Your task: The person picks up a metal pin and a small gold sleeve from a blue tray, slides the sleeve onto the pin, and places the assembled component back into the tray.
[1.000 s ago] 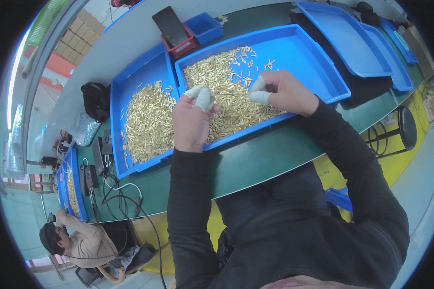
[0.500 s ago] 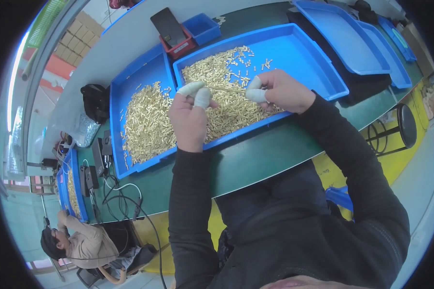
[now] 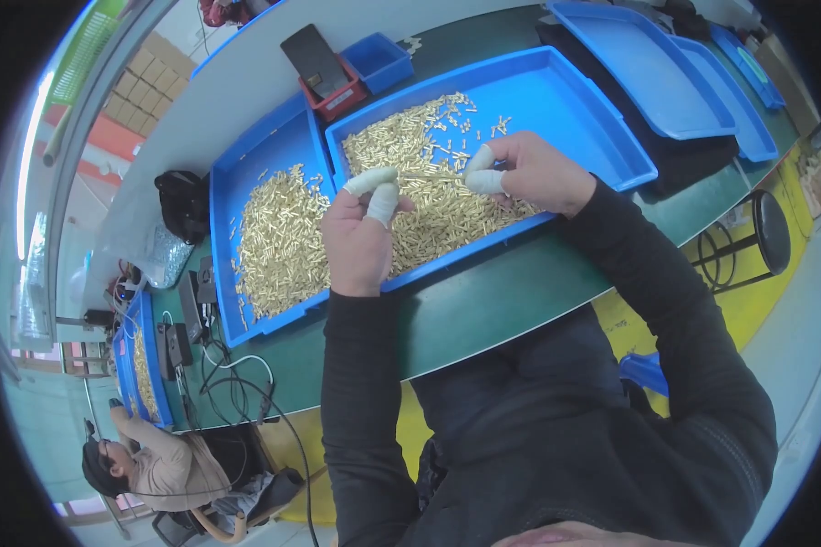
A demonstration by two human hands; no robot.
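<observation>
My left hand (image 3: 360,232) is above the right-hand blue tray (image 3: 602,137), its thumb and forefinger, wrapped in pale finger covers, pinched together. My right hand (image 3: 538,173) faces it, thumb and forefinger also covered and pinched. A thin brass-coloured line (image 3: 431,176) seems to run between the two pinches; whether it is a held piece or part of the heap behind cannot be made out. Below both hands lies a heap of small brass pins (image 3: 447,219). To the left, another blue tray (image 3: 221,205) holds a second heap of brass pins (image 3: 278,251).
A red bin (image 3: 342,96) with a dark flat object and a small blue bin (image 3: 379,62) stand behind the trays. Stacked blue trays (image 3: 648,73) are at the right. Cables (image 3: 237,378) and black adapters (image 3: 173,346) lie left. A co-worker (image 3: 160,465) sits at lower left.
My left hand has shifted slightly, its pinch turning a little to the right. My right hand stays nearly in place. The whole view has tilted slightly.
</observation>
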